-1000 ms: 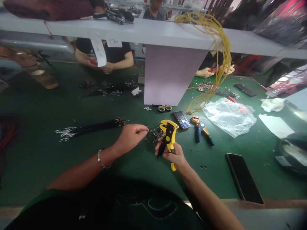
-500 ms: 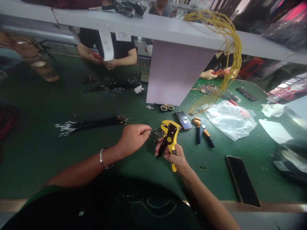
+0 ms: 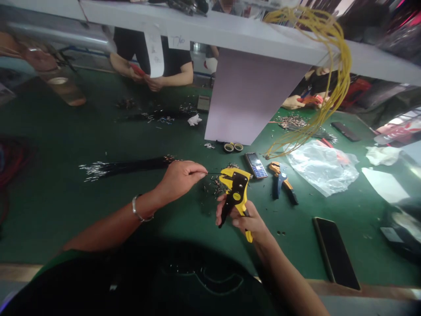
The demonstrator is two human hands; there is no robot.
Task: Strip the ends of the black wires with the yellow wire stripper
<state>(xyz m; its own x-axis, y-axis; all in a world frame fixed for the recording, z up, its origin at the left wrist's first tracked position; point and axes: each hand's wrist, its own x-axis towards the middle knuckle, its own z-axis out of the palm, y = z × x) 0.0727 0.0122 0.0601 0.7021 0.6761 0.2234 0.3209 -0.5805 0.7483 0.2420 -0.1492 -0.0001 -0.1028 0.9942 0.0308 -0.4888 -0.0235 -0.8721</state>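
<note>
Between thumb and fingertips, my left hand (image 3: pixel 184 177) pinches a thin black wire (image 3: pixel 213 173), whose free end points at the jaws of the tool on the right. My right hand (image 3: pixel 246 216) is wrapped round the handles of a yellow and black wire stripper (image 3: pixel 236 186), its jaws facing left. Below and behind those jaws lies a scatter of short wire offcuts (image 3: pixel 217 186). A long bundle of black wires (image 3: pixel 134 167) rests to the left, with pale ends at its far left; my left hand overlaps the area by its right end.
An orange and blue wire stripper (image 3: pixel 283 182), a keypad phone (image 3: pixel 256 165) and a clear plastic bag (image 3: pixel 324 169) lie to the right. A smartphone (image 3: pixel 336 252) sits near the front edge. Yellow wires (image 3: pixel 342 92) hang from the shelf (image 3: pixel 237 33). Co-workers' hands (image 3: pixel 154 82) work across the table.
The view has shifted slightly. A short length of wire now shows between my left fingertips and the stripper's jaws. The stripper has tilted a little, still in my right hand.
</note>
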